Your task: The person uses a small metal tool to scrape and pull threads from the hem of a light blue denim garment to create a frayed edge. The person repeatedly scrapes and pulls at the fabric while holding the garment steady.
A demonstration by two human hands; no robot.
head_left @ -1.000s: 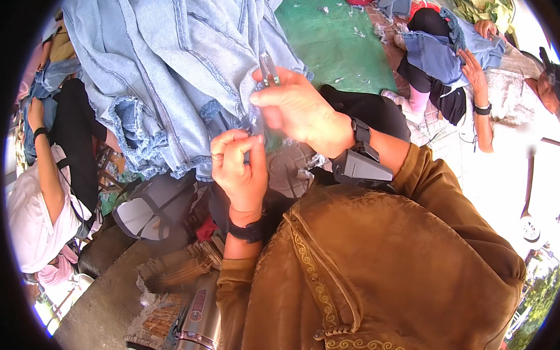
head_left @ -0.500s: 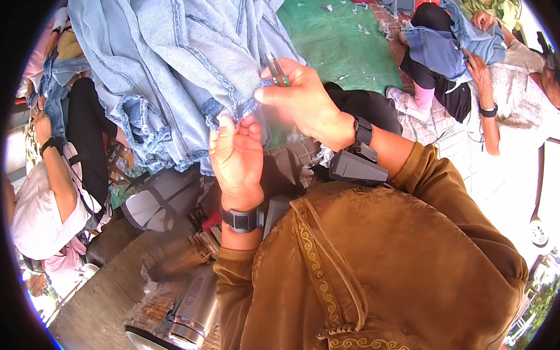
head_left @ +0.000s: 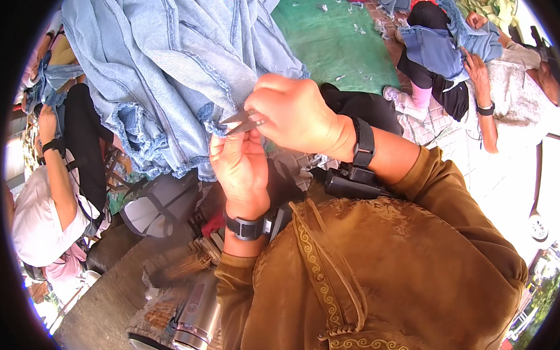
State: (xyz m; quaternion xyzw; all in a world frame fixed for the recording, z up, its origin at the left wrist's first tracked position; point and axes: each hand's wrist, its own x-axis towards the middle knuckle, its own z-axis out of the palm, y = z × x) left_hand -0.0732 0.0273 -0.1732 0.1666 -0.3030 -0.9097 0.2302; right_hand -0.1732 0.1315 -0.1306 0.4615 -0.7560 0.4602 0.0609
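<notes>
A pale blue denim garment [head_left: 183, 61] with frayed edges and dark seams spreads out before me. My left hand [head_left: 241, 170] is closed, palm up, pinching the garment's frayed hem between thumb and fingers. Just above it, my right hand [head_left: 296, 116] is curled around a small pair of thread snips [head_left: 240, 123]. Their pointed blades aim left, slightly parted, right at the hem beside my left fingertips. The handles are hidden inside my right fist. Whether a thread lies between the blades is too small to tell.
A green ground sheet [head_left: 331, 43] with scattered lint lies beyond the garment. On the right a person [head_left: 505, 87] handles other denim; another person [head_left: 46, 195] sits at the left. Near my left side stand a steel flask [head_left: 197, 317] and a grey bag [head_left: 158, 207].
My right hand has turned over and come closer to my left, so the snips, earlier pointing away, now have their blades at the hem. My left hand keeps its pinch.
</notes>
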